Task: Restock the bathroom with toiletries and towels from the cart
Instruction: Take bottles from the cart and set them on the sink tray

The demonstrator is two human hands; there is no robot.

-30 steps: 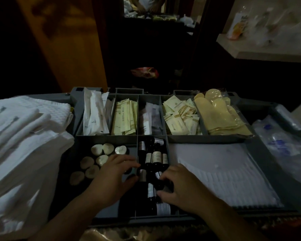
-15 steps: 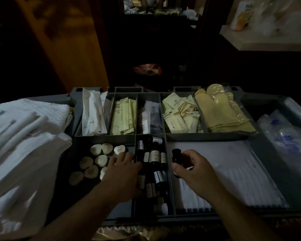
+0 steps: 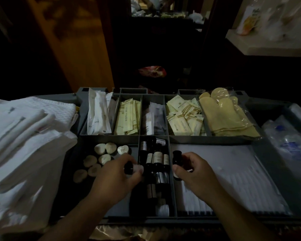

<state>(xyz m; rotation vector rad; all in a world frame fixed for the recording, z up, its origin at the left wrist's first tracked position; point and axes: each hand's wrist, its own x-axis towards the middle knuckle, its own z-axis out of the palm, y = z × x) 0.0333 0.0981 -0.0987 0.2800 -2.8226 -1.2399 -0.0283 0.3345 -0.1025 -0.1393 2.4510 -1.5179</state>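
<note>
Since half a second ago, our left hand [image 3: 115, 178] has risen off the bottle compartment [image 3: 172, 193] with a second small bottle [image 3: 129, 168], pinched between thumb and curled fingers, dark cap showing.

Right hand [image 3: 196, 174]: fingers curled round an upright dark bottle [image 3: 176, 158], just at three o'clock of that compartment, over the white sheets [image 3: 233, 171].

Spare bottles: six o'clock of the cart tray [image 3: 198, 219]. Folded towels [image 3: 28, 136]: nine o'clock.

Handling, we judge: light, rigid, smooth, likely slippery. We grip the labelled body, not the cap.
</note>
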